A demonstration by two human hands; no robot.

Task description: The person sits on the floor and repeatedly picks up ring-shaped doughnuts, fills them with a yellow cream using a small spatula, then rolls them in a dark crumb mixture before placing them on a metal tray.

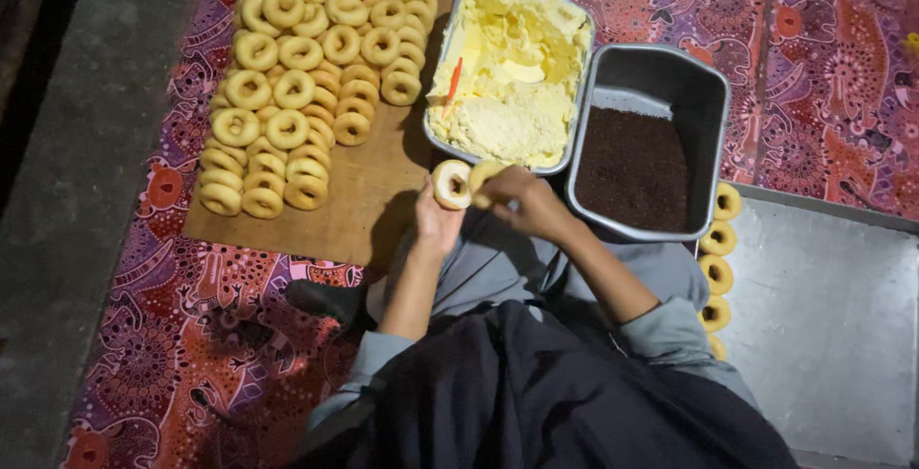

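The left hand [436, 225] is cupping a split doughnut [452, 184] with its fingers curled around the rim, cut face turned up so it is open to the spreading. The right hand [525, 203] is closing its fingers on a small tool I cannot make out, its tip touching the doughnut's other half. Just beyond, the tub of pale cream [512, 67] and the tray of dark sprinkles [637, 167] are sitting side by side within easy reach. Plain doughnuts [297, 77] are lying stacked on the wooden board [369, 206] to the left, while a row of doughnuts [718, 258] is lining the metal tray [833, 316] on the right, kept apart from the plain ones.
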